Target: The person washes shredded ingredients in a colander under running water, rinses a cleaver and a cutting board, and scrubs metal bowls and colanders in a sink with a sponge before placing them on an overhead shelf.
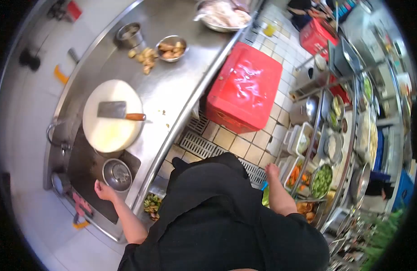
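My left hand (104, 190) is over the sink, just beside a round metal bowl (117, 175); its fingers are curled and nothing shows in them. Low at my right side hangs my right hand (272, 170), its fingers too small and blurred to read. A cleaver (112, 110) with a wooden handle lies on a thick round white chopping board (110, 131) at the sink's edge. Farther along the steel counter (172, 86) are loose ginger-like pieces (147, 58), a small bowl of similar pieces (171, 49) and a metal pot (130, 36).
A red lidded box (244, 86) stands on the tiled floor beside the counter. On the right, a rack holds tubs and bowls of cut vegetables (322, 180). A large bowl of pale meat (223, 16) is at the counter's far end. Another person (303, 9) is at the top right.
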Motion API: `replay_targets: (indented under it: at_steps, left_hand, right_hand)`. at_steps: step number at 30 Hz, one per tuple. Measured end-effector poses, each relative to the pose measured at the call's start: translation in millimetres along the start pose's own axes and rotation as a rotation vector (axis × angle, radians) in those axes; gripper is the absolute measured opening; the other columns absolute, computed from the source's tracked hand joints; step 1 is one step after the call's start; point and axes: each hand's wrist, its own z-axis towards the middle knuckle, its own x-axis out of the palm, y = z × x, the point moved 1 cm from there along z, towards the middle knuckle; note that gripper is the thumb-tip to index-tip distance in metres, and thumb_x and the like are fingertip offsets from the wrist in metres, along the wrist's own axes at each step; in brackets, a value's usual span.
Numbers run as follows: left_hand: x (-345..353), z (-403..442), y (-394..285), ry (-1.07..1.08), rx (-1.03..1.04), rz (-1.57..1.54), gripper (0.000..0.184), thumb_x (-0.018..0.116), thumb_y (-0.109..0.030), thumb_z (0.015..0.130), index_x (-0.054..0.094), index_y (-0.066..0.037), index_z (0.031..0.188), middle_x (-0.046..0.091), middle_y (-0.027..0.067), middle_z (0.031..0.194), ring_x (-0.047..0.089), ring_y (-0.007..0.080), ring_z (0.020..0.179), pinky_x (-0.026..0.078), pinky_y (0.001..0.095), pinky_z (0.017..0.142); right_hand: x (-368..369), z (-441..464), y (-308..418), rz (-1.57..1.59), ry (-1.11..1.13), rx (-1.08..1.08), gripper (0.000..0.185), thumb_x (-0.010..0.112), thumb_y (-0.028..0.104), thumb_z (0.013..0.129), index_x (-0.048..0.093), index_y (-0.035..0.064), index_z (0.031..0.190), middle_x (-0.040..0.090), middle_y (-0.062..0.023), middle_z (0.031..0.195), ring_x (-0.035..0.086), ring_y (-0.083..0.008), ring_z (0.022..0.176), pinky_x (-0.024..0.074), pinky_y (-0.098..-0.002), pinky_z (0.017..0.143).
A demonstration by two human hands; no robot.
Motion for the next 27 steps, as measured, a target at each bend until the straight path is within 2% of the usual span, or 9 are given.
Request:
replay_targets:
  at_steps: [4, 11, 13, 16, 18, 22, 24, 25, 27]
  left_hand:
    - [-10.9, 4.6, 21.9, -0.01, -0.093, -0.06, 0.026, 0.062, -0.002, 0.086, 0.069, 0.003, 0.11, 0.071, 0.0105, 0.104, 0.066, 0.0194, 0.093, 0.052, 0.0314, 0.086]
    - [-10.7, -46.5, -20.5, -0.005, -0.181, -0.037, 0.019, 0.064, -0.007, 0.092, 0.069, 0.002, 0.108, 0.071, 0.0076, 0.101, 0.065, 0.0165, 0.088, 0.052, 0.0296, 0.079]
    - [-4.6, -76.7, -31.8, 0.028, -0.047, 0.009, 0.017, 0.062, -0.006, 0.094, 0.068, 0.002, 0.108, 0.071, 0.0094, 0.101, 0.065, 0.0175, 0.089, 0.052, 0.0305, 0.08]
    - [2.9, -131.4, -78.6, 0.117, -0.052, 0.054, 0.015, 0.061, -0.005, 0.094, 0.068, 0.003, 0.105, 0.071, 0.0105, 0.101, 0.066, 0.0186, 0.09, 0.052, 0.031, 0.082]
    - [10.9, -168.2, -89.2, 0.122, -0.066, 0.009, 0.014, 0.061, -0.004, 0.094, 0.069, 0.001, 0.103, 0.071, 0.0127, 0.101, 0.067, 0.0224, 0.093, 0.051, 0.0331, 0.084]
    - [68.5, -231.3, -204.0, 0.531, 0.073, 0.134, 0.014, 0.062, -0.001, 0.089, 0.069, -0.001, 0.101, 0.069, 0.0176, 0.1, 0.066, 0.0336, 0.098, 0.051, 0.0399, 0.089]
    - [117.5, -249.2, -260.1, 0.609, 0.267, 0.142, 0.017, 0.065, -0.003, 0.087, 0.068, -0.001, 0.103, 0.069, 0.0178, 0.103, 0.065, 0.0361, 0.101, 0.051, 0.0421, 0.092]
    - [145.3, -250.9, -286.1, 0.67, 0.278, 0.082, 0.02, 0.066, -0.005, 0.086, 0.068, -0.001, 0.106, 0.068, 0.0182, 0.106, 0.064, 0.0369, 0.104, 0.051, 0.0426, 0.094]
    - [204.3, -253.8, -311.0, 0.766, 0.37, 0.03, 0.03, 0.067, -0.007, 0.085, 0.066, -0.003, 0.114, 0.064, 0.0198, 0.119, 0.06, 0.0382, 0.113, 0.048, 0.0441, 0.1]
  right_hand:
    - [76.7, -2.3, 56.0, -0.184, 0.014, -0.306, 0.027, 0.056, 0.029, 0.095, 0.067, 0.0048, 0.088, 0.064, -0.0045, 0.076, 0.059, -0.0141, 0.064, 0.0466, -0.0287, 0.058]
    - [236.8, -37.9, 295.9, -0.529, 0.141, -1.037, 0.038, 0.053, 0.033, 0.099, 0.065, -0.0027, 0.099, 0.064, -0.0235, 0.085, 0.062, -0.0286, 0.08, 0.0478, -0.0407, 0.076]
    - [285.5, -9.0, 362.0, -0.465, 0.219, -1.147, 0.038, 0.052, 0.032, 0.1, 0.066, -0.0031, 0.099, 0.066, -0.0236, 0.088, 0.064, -0.032, 0.085, 0.0488, -0.0406, 0.078]
    - [360.6, 23.4, 460.7, -0.443, 0.175, -1.358, 0.042, 0.054, 0.035, 0.099, 0.066, -0.0047, 0.104, 0.067, -0.0251, 0.099, 0.065, -0.0354, 0.094, 0.0497, -0.0425, 0.083]
    - [402.6, 53.8, 515.7, -0.753, 0.014, -1.473, 0.051, 0.052, 0.042, 0.1, 0.063, -0.0056, 0.115, 0.065, -0.0284, 0.112, 0.063, -0.0396, 0.106, 0.0488, -0.0471, 0.093]
    - [465.2, 99.9, 596.6, -1.172, 0.058, -1.331, 0.063, 0.044, 0.044, 0.101, 0.052, -0.011, 0.13, 0.057, -0.0331, 0.129, 0.055, -0.0432, 0.121, 0.0418, -0.0515, 0.104]
    - [492.8, 147.8, 581.6, -1.459, -0.258, -1.426, 0.076, 0.034, 0.049, 0.102, 0.037, -0.014, 0.144, 0.039, -0.0355, 0.148, 0.036, -0.0474, 0.14, 0.0254, -0.0532, 0.118]
    - [493.9, 108.1, 592.6, -1.521, -0.021, -1.103, 0.084, 0.029, 0.053, 0.101, 0.022, -0.0152, 0.15, 0.019, -0.0372, 0.157, 0.018, -0.0493, 0.148, 0.0101, -0.0532, 0.123]
    - [503.8, 110.7, 563.4, -1.55, -0.015, -1.187, 0.086, 0.03, 0.053, 0.1, 0.021, -0.0159, 0.15, 0.019, -0.0389, 0.156, 0.018, -0.0498, 0.148, 0.01, -0.0531, 0.123]
